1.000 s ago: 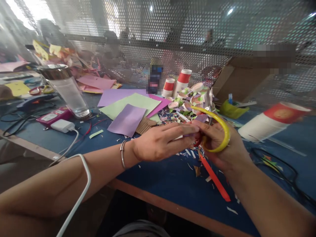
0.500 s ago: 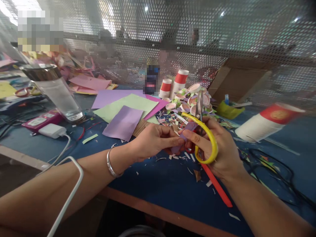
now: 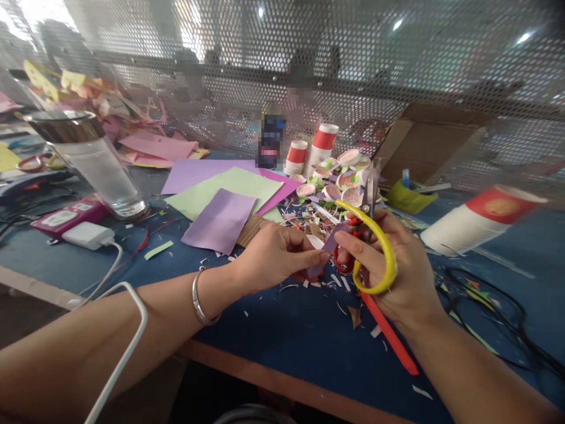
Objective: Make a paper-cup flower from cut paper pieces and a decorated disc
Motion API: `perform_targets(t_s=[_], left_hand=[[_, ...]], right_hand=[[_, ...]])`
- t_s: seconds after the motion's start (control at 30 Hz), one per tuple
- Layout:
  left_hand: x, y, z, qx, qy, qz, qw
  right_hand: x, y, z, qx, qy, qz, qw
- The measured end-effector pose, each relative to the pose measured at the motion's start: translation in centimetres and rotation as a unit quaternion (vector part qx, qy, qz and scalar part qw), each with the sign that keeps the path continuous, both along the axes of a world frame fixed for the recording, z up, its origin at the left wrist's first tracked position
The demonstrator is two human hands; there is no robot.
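Note:
My left hand (image 3: 276, 255) pinches a small purple paper piece (image 3: 325, 247) between thumb and fingers, just above the blue table (image 3: 282, 330). My right hand (image 3: 397, 271) grips yellow-and-red handled scissors (image 3: 371, 235), whose blades point upward beside the paper piece. Both hands meet in the middle of the view, fingertips nearly touching. Small paper scraps lie on the table beneath them.
Purple and green paper sheets (image 3: 220, 200) lie left of centre. A glass jar (image 3: 97, 165), a white charger (image 3: 86, 234) and cable sit at the left. Red-and-white paper cups (image 3: 320, 144), a pile of decorated cup pieces (image 3: 344, 176), a tipped cup (image 3: 481, 218) and a red strip (image 3: 388, 335) are nearby.
The scissors have turned from lying sideways to blades pointing up. My left hand's fingers have curled from stretched out into a pinch on the purple piece. Both hands drew slightly closer to me.

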State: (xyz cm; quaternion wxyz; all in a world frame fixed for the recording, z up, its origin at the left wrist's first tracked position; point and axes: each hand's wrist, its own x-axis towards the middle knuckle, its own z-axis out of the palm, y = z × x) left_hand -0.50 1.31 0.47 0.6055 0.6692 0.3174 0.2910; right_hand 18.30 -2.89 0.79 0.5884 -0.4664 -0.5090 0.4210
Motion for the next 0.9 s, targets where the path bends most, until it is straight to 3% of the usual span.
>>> perform_targets(t_s=[0.17, 0.33, 0.47, 0.9], left_hand=[[-0.17, -0.5, -0.01, 0.118, 0.079, -0.047, 0.989], [-0.18, -0.57, 0.04, 0.167, 0.073, -0.03, 0.983], [-0.19, -0.29, -0.18, 0.144, 0.032, 0.026, 0.989], [-0.05, -0.91, -0.39, 0.004, -0.006, -0.005, 1.0]], right_hand=[[0.14, -0.08, -0.02, 0.01, -0.015, 0.003, 1.0], [0.14, -0.19, 0.02, 0.017, -0.02, -0.002, 1.0], [0.16, -0.29, 0.07, 0.018, -0.034, -0.012, 0.999], [0.11, -0.39, 0.21, -0.003, -0.051, -0.029, 0.998]])
